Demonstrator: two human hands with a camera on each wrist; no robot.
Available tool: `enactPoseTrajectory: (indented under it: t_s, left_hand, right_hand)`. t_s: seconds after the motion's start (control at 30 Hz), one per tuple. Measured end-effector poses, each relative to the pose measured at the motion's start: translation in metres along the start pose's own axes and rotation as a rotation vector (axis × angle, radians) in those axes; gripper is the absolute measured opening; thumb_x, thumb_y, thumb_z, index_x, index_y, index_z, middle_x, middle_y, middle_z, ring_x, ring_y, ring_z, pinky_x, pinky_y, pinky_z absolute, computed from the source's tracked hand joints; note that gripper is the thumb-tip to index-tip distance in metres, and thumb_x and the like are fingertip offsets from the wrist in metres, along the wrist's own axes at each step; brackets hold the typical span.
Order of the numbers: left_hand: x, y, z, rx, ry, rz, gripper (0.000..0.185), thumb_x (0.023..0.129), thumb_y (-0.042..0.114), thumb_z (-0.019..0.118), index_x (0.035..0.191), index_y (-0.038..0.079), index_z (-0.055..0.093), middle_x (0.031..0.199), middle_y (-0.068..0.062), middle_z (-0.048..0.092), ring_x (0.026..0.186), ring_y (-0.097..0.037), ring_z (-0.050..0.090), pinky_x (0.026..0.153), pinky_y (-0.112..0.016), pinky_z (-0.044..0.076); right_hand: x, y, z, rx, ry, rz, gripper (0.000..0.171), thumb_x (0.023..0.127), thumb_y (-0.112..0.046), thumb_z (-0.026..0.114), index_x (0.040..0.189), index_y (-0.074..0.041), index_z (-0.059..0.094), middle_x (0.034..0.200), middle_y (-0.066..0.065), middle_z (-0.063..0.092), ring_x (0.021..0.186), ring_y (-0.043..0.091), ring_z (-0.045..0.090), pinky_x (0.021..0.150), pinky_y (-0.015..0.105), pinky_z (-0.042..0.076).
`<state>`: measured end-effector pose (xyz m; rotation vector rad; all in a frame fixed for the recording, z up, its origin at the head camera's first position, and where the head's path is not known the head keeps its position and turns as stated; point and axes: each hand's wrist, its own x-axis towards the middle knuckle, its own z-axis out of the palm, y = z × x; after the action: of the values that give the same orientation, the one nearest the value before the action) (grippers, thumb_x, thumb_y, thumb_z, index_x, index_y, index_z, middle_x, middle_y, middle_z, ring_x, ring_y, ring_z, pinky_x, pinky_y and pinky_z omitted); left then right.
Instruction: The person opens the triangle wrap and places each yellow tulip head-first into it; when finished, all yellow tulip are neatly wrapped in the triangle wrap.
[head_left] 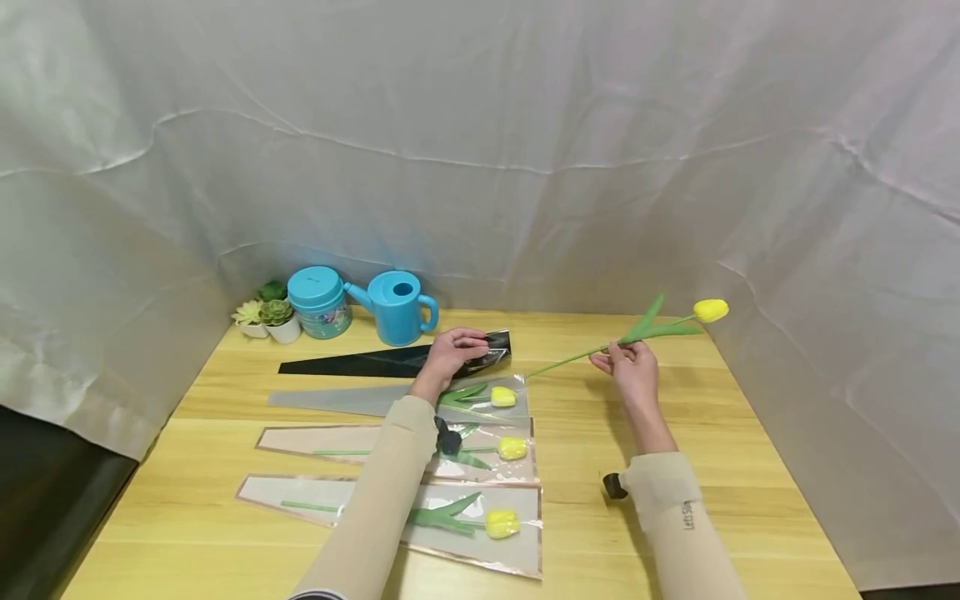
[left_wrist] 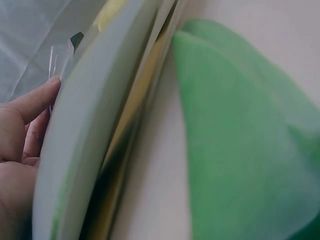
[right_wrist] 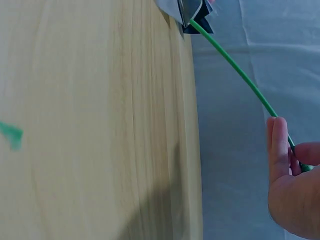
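Between the thumb and fingers of my right hand (head_left: 637, 377) is the stem of a yellow artificial tulip (head_left: 647, 332). Its bloom points to the far right, and the bare stem end slants down to the left. My left hand (head_left: 453, 354) pinches the clear film at the wide right end of a black flower sleeve (head_left: 360, 363); this end is raised and slightly parted. In the right wrist view the tulip stem (right_wrist: 235, 65) runs toward that sleeve's mouth. Below it lies a grey sleeve (head_left: 322, 400) with a tulip inside, partly covered by my left forearm.
Nearer me are a pink-toned sleeve (head_left: 285, 438) and a white one (head_left: 285, 490), each with a yellow tulip inside. At the back left stand small potted succulents (head_left: 277, 313), a blue-lidded jar (head_left: 318, 292) and a blue watering can (head_left: 397, 312). Grey cloth (head_left: 525, 167) hangs behind the table.
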<state>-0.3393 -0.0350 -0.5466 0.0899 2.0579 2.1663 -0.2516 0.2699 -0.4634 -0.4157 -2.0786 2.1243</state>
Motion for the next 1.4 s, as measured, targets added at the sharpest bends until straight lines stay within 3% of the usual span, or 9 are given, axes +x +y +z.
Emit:
enactPoseTrajectory:
  t_s: [0.27,0.67,0.9,1.1,1.27,1.4]
  left_hand:
    - [0.000,0.003,0.002,0.055,-0.017,0.025,0.032,0.089,0.008,0.082,0.121,0.005,0.075,0.113,-0.010,0.078,0.103,-0.017,0.072,0.092,-0.031,0.058]
    - [0.000,0.002,0.001,0.049,0.001,0.020,0.034,0.088,0.006,0.082,0.121,0.005,0.075,0.109,-0.007,0.079,0.103,-0.018,0.073,0.090,-0.031,0.058]
    - [-0.002,-0.003,0.000,0.020,0.009,0.004,0.034,0.088,0.006,0.083,0.121,0.004,0.075,0.107,-0.007,0.080,0.104,-0.018,0.072,0.090,-0.030,0.057]
    - [-0.003,-0.005,0.000,-0.016,-0.023,0.018,0.036,0.088,0.005,0.082,0.122,0.002,0.074,0.109,-0.007,0.079,0.105,-0.019,0.072,0.093,-0.033,0.058]
    - [-0.003,-0.006,0.000,-0.034,-0.021,0.016,0.037,0.086,0.004,0.083,0.122,0.003,0.074,0.109,-0.008,0.080,0.106,-0.019,0.072,0.096,-0.034,0.058]
    - [-0.003,-0.006,0.001,-0.039,-0.025,0.014,0.037,0.086,0.002,0.082,0.123,0.002,0.073,0.109,-0.012,0.080,0.104,-0.019,0.074,0.096,-0.034,0.059]
  right_hand:
    - [0.000,-0.011,0.005,0.002,-0.006,-0.002,0.022,0.109,-0.009,0.051,0.125,0.006,0.050,0.111,0.018,0.061,0.090,0.016,0.074,0.095,0.029,0.059]
    - [0.020,0.005,0.001,0.040,0.026,-0.005,0.020,0.110,-0.019,0.049,0.124,-0.005,0.051,0.112,0.011,0.061,0.094,0.010,0.073,0.097,0.024,0.057]
    - [0.018,0.005,0.003,0.075,0.033,0.017,0.026,0.110,-0.013,0.049,0.131,0.002,0.048,0.110,0.013,0.063,0.093,0.011,0.075,0.096,0.024,0.056]
    - [0.015,0.002,0.010,0.148,0.042,0.041,0.017,0.108,-0.007,0.052,0.122,0.003,0.051,0.104,0.015,0.065,0.092,0.016,0.076,0.097,0.027,0.057]
    - [0.021,0.012,0.018,0.181,0.047,0.043,0.014,0.106,-0.005,0.054,0.119,0.002,0.054,0.100,0.013,0.069,0.090,0.015,0.077,0.094,0.026,0.058]
    - [0.026,0.023,0.024,0.181,0.037,0.029,0.021,0.106,-0.006,0.056,0.124,0.006,0.054,0.097,0.011,0.072,0.090,0.013,0.077,0.094,0.025,0.057]
